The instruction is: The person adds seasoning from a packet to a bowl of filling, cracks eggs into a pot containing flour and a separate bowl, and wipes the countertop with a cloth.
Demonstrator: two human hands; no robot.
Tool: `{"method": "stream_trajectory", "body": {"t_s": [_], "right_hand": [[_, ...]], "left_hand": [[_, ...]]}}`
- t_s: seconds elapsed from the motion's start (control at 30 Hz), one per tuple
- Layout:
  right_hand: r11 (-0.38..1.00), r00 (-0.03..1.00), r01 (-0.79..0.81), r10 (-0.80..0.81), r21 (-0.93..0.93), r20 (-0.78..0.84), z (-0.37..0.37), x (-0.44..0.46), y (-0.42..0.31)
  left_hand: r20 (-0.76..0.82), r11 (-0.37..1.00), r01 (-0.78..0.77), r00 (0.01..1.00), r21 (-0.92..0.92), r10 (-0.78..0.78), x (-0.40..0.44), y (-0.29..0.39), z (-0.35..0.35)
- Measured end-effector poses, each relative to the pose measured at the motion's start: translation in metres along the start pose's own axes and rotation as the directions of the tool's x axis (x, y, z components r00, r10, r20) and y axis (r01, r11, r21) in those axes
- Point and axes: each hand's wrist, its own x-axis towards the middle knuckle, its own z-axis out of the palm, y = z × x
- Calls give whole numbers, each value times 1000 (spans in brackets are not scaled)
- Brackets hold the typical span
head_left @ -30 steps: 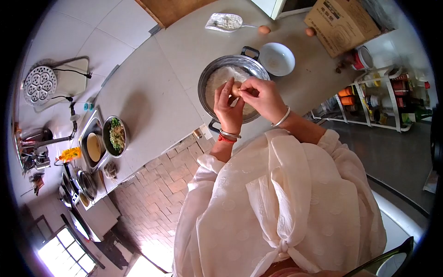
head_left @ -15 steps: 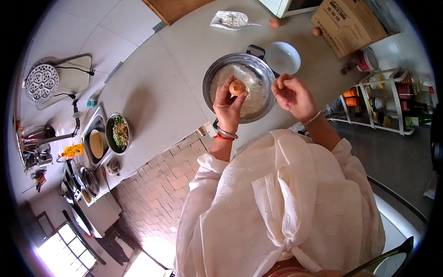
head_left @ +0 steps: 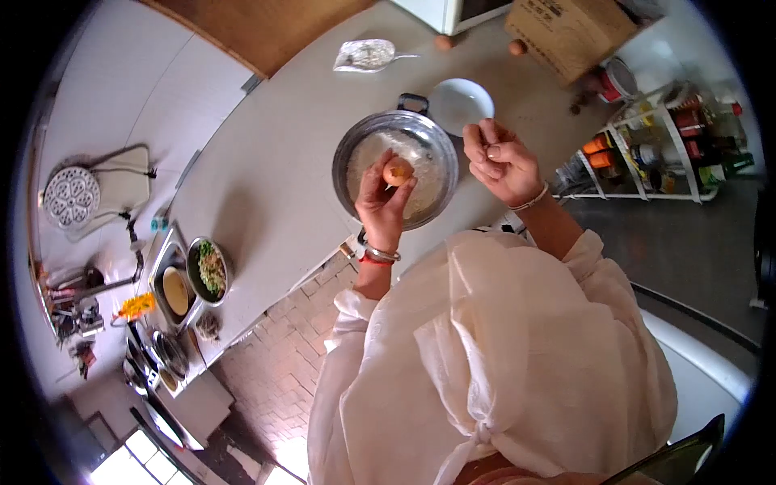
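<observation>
My left hand [head_left: 380, 208] is closed around a brown egg [head_left: 398, 171] with a jagged hole in its upturned shell. Beneath the egg is a metal pot [head_left: 342, 179] with black handles, and white flour [head_left: 432, 174] covers its bottom. To the right of the pot, my right hand [head_left: 505, 166] is raised with its fingers curled and pinched together; anything between the fingertips is too small to make out. Just beyond that hand, a white bowl [head_left: 485, 99] stands against the pot's far side.
A scoop of flour [head_left: 368, 55] lies at the back, with two more eggs [head_left: 443, 42] near a cardboard box [head_left: 566, 36]. On the right stands a white rack [head_left: 638, 149] of bottles. A bowl of chopped vegetables [head_left: 212, 271] sits by the sink [head_left: 167, 242] on the left.
My right hand has drawn slightly away from the pot, its fingers now curled tighter. My left hand still holds the egg over the flour. The whole view has shifted.
</observation>
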Motion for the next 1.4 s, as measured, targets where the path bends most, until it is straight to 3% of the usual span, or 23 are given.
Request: {"method": "stream_trajectory", "body": {"t_s": [0.1,0.17,0.27,0.3,0.4,0.43,0.53,0.63,0.7,0.9,0.97,1.2,1.3,1.4], "right_hand": [[985,993,24,-43,-174,-106,-6,-17,-22],[976,973,-5,-46,-220,-226,0,-21,-26],[946,905,-201,79,-256,-419,-9,-23,-21],[949,931,-195,98,-250,-352,-20,-24,-14],[874,887,-342,179,-344,-426,-6,-16,-9],[821,891,-346,136,-455,-434,-8,-13,-4],[612,972,4,-188,-791,-141,-17,2,18],[436,989,-44,-107,-899,-101,-8,9,15],[230,994,-35,-93,-973,-58,5,13,10],[-92,984,115,-128,-989,126,-2,22,23],[-145,986,116,-101,-983,132,1,24,22],[-419,985,149,-16,-896,172,14,31,28],[-339,956,211,-123,-917,265,11,38,31],[187,967,157,-227,-970,112,7,40,29]], "left_hand": [[23,997,81,997,-21,-80,0,2,3],[60,999,41,997,-2,-41,1,-5,4],[101,998,-6,995,55,1,3,-3,15],[106,999,25,994,41,-29,3,-3,18],[128,997,73,989,24,-75,3,-8,25],[128,997,65,989,30,-68,3,-8,27],[129,995,93,987,39,-97,2,-9,29],[119,994,96,988,51,-102,2,-11,30],[115,995,87,989,55,-93,3,-14,30],[101,993,42,993,108,-53,4,-18,29],[108,980,42,992,196,-64,5,-12,27],[97,981,-16,995,192,-3,11,-12,23],[82,984,-9,997,177,-6,14,-10,19],[46,989,17,999,149,-24,18,-9,14]]}}
